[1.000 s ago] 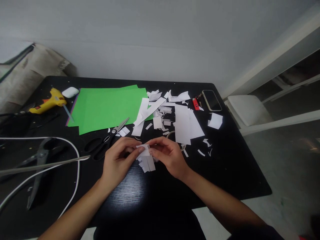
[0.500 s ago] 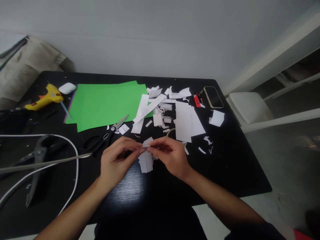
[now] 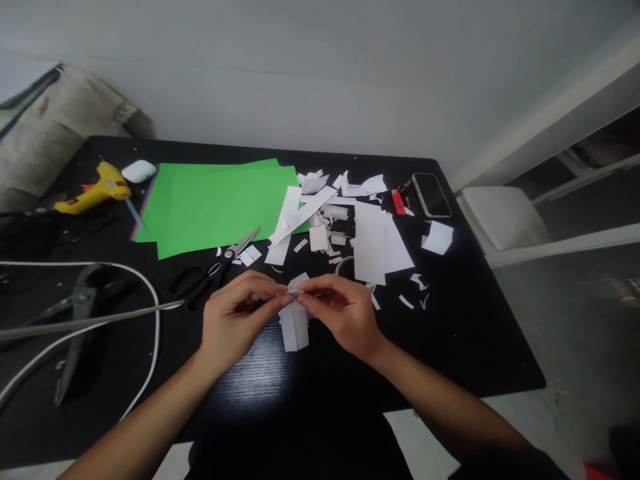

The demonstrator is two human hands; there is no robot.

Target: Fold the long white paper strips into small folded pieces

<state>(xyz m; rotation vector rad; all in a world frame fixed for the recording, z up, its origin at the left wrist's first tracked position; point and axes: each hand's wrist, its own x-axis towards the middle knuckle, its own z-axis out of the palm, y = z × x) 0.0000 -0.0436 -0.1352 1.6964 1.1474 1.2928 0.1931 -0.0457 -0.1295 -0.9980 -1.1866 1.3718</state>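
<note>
Between my two hands is a small piece of white paper (image 3: 293,292), pinched at both ends. My left hand (image 3: 240,317) grips its left end between thumb and forefinger. On the other end, the thumb and forefinger of my right hand (image 3: 345,312) are closed. Just below the fingertips lies a folded white paper piece (image 3: 295,330) with a crease down its middle, partly hidden by my hands. Black-handled scissors (image 3: 215,270) rest beyond my left hand, blades pointing away. White paper sheets (image 3: 370,243) lie beyond my right hand, partly over a ring-shaped roll (image 3: 345,267).
Green sheets (image 3: 220,207) cover the back left, with a yellow glue gun (image 3: 97,190) and a white case (image 3: 139,171) beside them. Paper scraps (image 3: 319,238) litter the middle. A red lighter (image 3: 398,202) and a phone (image 3: 431,195) sit back right. A white cable (image 3: 155,320) loops at left.
The view has shifted slightly, so the table's things appear a little to the right. Both hands keep their pinch on the small paper, with hardly any visible movement.
</note>
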